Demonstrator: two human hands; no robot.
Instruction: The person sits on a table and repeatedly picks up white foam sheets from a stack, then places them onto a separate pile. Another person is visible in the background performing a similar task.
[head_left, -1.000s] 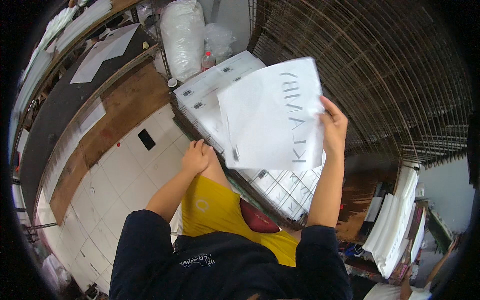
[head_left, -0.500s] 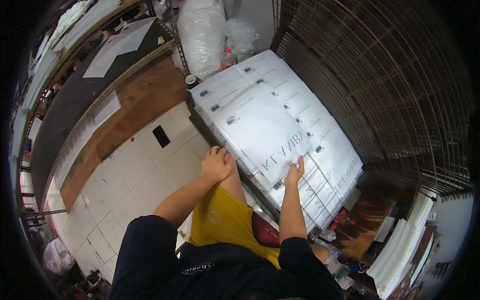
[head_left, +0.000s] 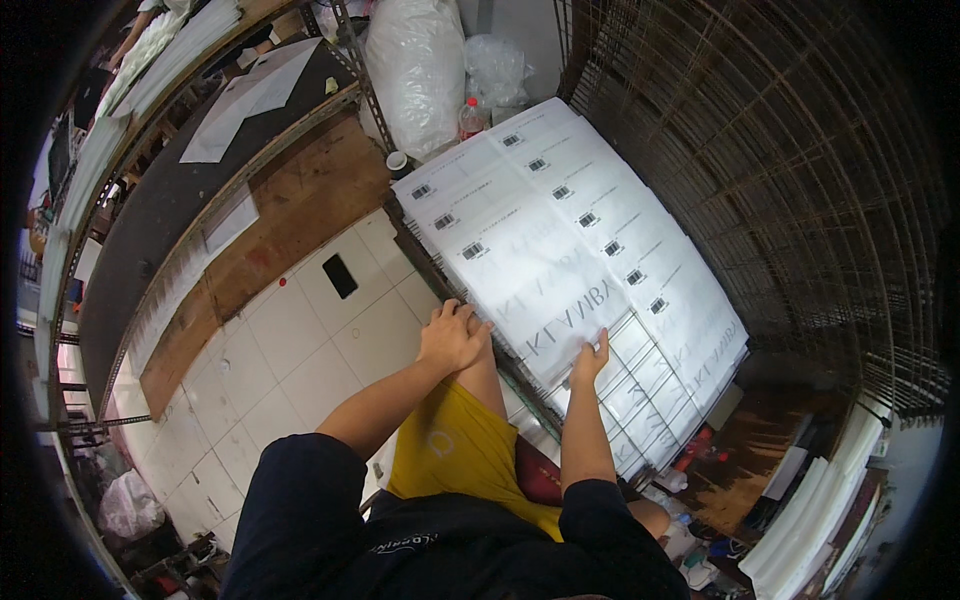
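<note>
In the head view, the white printed bag [head_left: 545,290] now lies flat on top of the spread of overlapping white bags [head_left: 640,250] covering the wire rack table [head_left: 640,420]; a second ago it was lifted in the air in front of the person, and half a second ago it was already down. It has just been laid onto the pile, its near edge at the table's near side.

The right hand [head_left: 590,358] rests on the bag's near edge, fingers close together and pressed flat, pinching nothing that can be made out. The left hand [head_left: 452,338] sits at the near left corner of the table, fingers loosely curled over the edge, holding nothing; it has hardly shifted.

To the left lies a tiled floor [head_left: 300,350] with a dark phone-like slab [head_left: 340,275]. Far beyond the table stand clear plastic sacks [head_left: 420,70], and a metal mesh wall [head_left: 780,150] rises to the right.
</note>
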